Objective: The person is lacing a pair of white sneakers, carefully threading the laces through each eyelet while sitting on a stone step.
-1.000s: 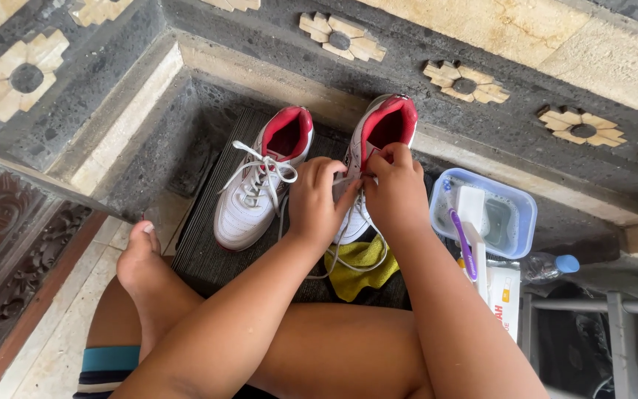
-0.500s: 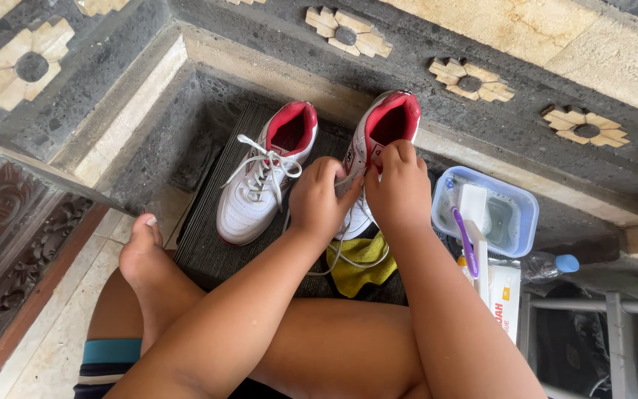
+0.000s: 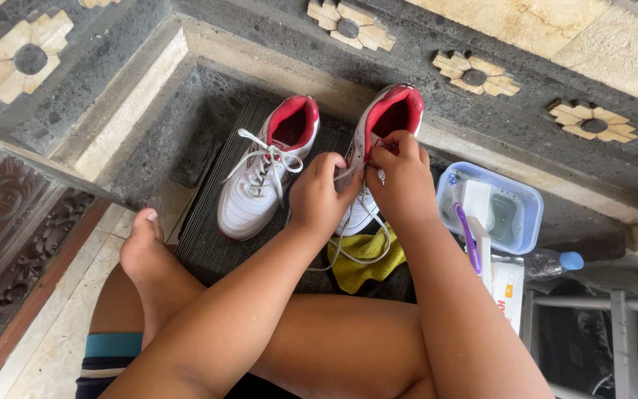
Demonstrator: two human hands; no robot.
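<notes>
The person sits cross-legged on the floor, and both hands work at the right-hand shoe (image 3: 378, 148), a white sneaker with a red lining that stands on a dark ribbed mat (image 3: 208, 236). This shoe is the landmark for the rest. The left hand (image 3: 321, 198) lies against its near side, fingers (image 3: 334, 166) curled together and pinched on a white lace (image 3: 356, 222). The right hand (image 3: 402, 176) sits on top of the shoe by its tongue, fingers (image 3: 389, 144) closed on the same lace. Loose loops of the lace hang down toward the person from the shoe's toe.

Just left of that shoe stands the 2nd sneaker (image 3: 263, 177), of the same colours, with its laces tied in a loose bow. Below the shoe's toe, partly under the hanging lace, lies a yellow cloth (image 3: 359, 258). To the right of the shoe sits a clear blue-rimmed plastic tub (image 3: 526, 214) holding water, with a purple-handled brush (image 3: 470, 240) leaning over its near edge. Further right and lower lies a plastic bottle (image 3: 551, 262) with a blue cap. The person's bare foot (image 3: 142, 251) rests left of the mat.
</notes>
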